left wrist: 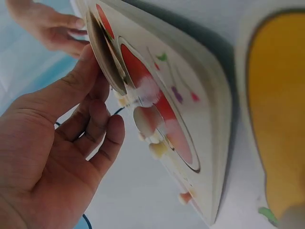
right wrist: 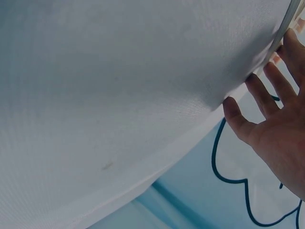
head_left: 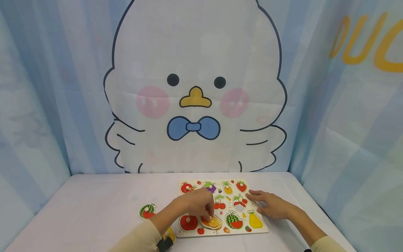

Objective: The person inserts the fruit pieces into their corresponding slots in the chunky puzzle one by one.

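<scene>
My left hand [head_left: 198, 204] pinches an orange-slice puzzle piece [head_left: 214, 222] by its top, low over the orange picture near the front of the fruit puzzle board [head_left: 264, 229]. The left wrist view shows the piece [left wrist: 106, 57] edge-on and tilted, thumb and forefinger at its upper side, the other fingers loosely bent. Just left of it, the red apple piece [head_left: 188, 224] with a round knob lies on the board. My right hand [head_left: 274, 204], fingers spread and fairly straight, rests at the board's right edge. In the right wrist view its fingertips [right wrist: 229, 102] touch the white tabletop.
A watermelon piece [head_left: 147, 211] lies on the table left of the board. Partly under my left forearm is a yellow piece [head_left: 171, 233], large in the left wrist view. Printed curtains [head_left: 195, 154] stand behind and beside the white table [head_left: 104, 210].
</scene>
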The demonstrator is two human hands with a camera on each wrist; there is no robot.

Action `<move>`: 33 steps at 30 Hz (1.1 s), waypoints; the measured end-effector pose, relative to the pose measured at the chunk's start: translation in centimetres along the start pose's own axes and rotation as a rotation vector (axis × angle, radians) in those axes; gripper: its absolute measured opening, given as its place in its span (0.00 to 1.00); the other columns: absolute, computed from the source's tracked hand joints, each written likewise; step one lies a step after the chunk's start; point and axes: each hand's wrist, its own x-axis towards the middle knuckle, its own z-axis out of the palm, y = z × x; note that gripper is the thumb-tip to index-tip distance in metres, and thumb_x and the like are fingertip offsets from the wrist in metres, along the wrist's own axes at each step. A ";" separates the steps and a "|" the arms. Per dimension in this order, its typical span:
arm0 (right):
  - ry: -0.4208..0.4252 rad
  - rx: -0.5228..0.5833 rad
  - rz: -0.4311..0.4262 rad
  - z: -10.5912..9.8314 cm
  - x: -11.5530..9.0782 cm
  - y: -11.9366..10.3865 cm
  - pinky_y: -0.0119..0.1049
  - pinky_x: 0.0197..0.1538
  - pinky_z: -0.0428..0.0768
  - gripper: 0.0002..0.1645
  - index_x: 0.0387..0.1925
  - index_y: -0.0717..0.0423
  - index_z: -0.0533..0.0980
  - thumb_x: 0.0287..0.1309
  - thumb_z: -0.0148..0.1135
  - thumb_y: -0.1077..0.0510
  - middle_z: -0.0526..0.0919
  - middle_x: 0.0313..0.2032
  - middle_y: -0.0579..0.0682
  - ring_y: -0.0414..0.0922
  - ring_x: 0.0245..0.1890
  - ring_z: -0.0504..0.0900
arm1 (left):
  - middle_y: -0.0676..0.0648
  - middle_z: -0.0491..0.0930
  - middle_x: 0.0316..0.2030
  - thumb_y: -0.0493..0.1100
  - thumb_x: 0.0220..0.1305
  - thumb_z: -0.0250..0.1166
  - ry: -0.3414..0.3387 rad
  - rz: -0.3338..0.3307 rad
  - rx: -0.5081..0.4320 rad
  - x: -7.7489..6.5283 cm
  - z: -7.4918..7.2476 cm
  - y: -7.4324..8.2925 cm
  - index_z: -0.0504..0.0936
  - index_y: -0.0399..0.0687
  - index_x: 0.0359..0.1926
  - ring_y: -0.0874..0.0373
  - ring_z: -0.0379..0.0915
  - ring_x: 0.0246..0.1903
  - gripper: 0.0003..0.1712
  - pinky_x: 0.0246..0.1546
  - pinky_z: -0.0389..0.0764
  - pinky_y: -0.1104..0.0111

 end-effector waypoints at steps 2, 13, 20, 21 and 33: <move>0.001 0.000 0.006 0.0 0.0 -0.1 0.66 0.62 0.59 0.34 0.66 0.43 0.69 0.57 0.65 0.57 0.63 0.69 0.51 0.62 0.67 0.60 | 0.64 0.77 0.19 0.42 0.50 0.75 -0.002 -0.011 -0.007 0.2 0.1 0.3 0.86 0.57 0.24 0.70 0.71 0.22 0.06 0.26 0.74 0.79; 0.003 -0.006 0.019 0.0 -0.1 -0.4 0.66 0.62 0.59 0.34 0.65 0.43 0.69 0.56 0.66 0.57 0.64 0.69 0.50 0.62 0.67 0.61 | 0.64 0.77 0.19 0.42 0.49 0.76 -0.014 -0.035 0.049 0.4 0.2 1.3 0.86 0.57 0.23 0.71 0.71 0.22 0.06 0.28 0.73 0.78; 0.009 -0.014 0.040 0.0 0.1 -0.2 0.67 0.62 0.58 0.34 0.65 0.41 0.69 0.56 0.66 0.57 0.63 0.69 0.49 0.62 0.68 0.60 | 0.63 0.77 0.20 0.42 0.50 0.75 -0.020 -0.052 0.037 0.4 0.3 1.5 0.85 0.58 0.23 0.70 0.71 0.23 0.06 0.29 0.73 0.78; 0.009 -0.012 0.044 0.0 0.2 -0.2 0.67 0.62 0.58 0.34 0.65 0.40 0.69 0.56 0.66 0.57 0.63 0.69 0.49 0.61 0.68 0.60 | 0.63 0.77 0.20 0.42 0.50 0.75 -0.023 -0.053 0.038 0.4 0.3 1.5 0.85 0.58 0.24 0.70 0.71 0.23 0.06 0.29 0.73 0.78; 0.009 -0.001 0.075 0.3 0.1 -0.3 0.67 0.62 0.58 0.34 0.65 0.39 0.70 0.56 0.66 0.57 0.64 0.69 0.48 0.61 0.68 0.60 | 0.66 0.76 0.28 0.44 0.51 0.74 -0.029 -0.030 0.061 -0.3 0.7 1.0 0.86 0.64 0.30 0.72 0.70 0.30 0.07 0.34 0.73 0.77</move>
